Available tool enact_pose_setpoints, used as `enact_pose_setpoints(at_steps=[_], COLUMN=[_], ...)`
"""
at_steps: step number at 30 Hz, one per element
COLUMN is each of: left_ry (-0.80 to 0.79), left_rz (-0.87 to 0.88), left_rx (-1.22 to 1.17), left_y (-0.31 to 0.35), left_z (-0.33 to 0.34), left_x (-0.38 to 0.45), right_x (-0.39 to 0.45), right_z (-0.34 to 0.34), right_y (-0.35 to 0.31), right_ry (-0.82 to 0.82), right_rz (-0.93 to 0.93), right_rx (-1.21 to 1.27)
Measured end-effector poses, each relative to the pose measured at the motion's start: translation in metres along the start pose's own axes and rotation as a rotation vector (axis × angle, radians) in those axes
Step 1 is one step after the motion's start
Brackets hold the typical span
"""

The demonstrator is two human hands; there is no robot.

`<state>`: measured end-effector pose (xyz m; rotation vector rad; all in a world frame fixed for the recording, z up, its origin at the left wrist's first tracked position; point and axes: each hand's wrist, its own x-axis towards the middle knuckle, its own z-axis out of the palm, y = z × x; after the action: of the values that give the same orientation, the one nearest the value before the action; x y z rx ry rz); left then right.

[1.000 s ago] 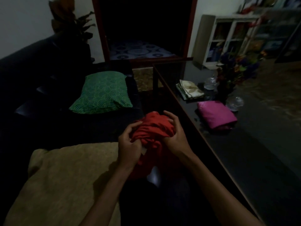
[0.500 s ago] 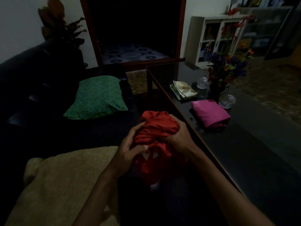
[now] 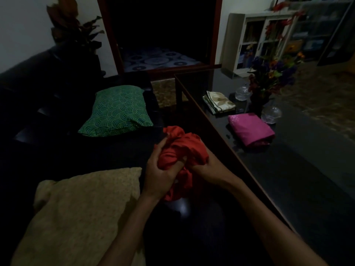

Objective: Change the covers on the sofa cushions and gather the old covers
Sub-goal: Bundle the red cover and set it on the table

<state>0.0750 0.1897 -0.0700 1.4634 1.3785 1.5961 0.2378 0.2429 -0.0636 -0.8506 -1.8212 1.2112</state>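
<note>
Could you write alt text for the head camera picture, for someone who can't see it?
In a dim room, a person's left hand and right hand bunch a red cover above a dark sofa. A green cushion lies behind, a pink folded cover on the table.

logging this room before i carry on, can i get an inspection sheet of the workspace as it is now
surface: dark sofa seat; glossy dark coffee table to its right.
job's things: crumpled red fabric cover held in both hands; green wave-patterned cushion and tan textured cushion on the sofa; folded magenta fabric and folded cream leaf-print fabric on the table.
clutter: dark vase of flowers and two clear glass pieces on the table.
grippers: left hand and right hand, fingers curled round the red cover.
cables: nothing seen.
surroundings: dim room, potted plant, white cabinet, dark doorway.
</note>
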Motion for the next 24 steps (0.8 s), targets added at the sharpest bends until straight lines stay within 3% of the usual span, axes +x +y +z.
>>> enact_pose_setpoints(at_steps=[3,5,8,10,14,18,24], left_ry=[0.032,0.011,-0.149,-0.286,-0.408,-0.477,-0.527], left_rz=[0.123,0.22,0.321,0.345,0.327,0.145,0.123], left_rx=[0.164,0.284,0.416,0.431,0.42,0.356,0.626], left_y=[0.002,-0.003,-0.02,-0.034,-0.067,-0.091,-0.044], left_z=[0.005,0.012,0.032,0.054,0.091,0.117,0.133], left_x=[0.013,0.026,0.041,0.048,0.073,0.105,0.148], right_x=[0.006,0.007,0.016,0.027,0.053,0.072,0.076], right_z=[-0.024,-0.041,-0.057,-0.065,-0.084,-0.119,-0.171], right_y=[0.003,0.007,0.016,0.035,0.089,0.134,0.096], right_ry=[-0.086,-0.117,-0.065,0.032,0.161,0.278,0.269], right_rz=[0.108,0.2,0.387,0.42,0.418,0.373,0.133], right_rx=[0.025,0.188,0.475,0.46,0.523,0.452,0.151])
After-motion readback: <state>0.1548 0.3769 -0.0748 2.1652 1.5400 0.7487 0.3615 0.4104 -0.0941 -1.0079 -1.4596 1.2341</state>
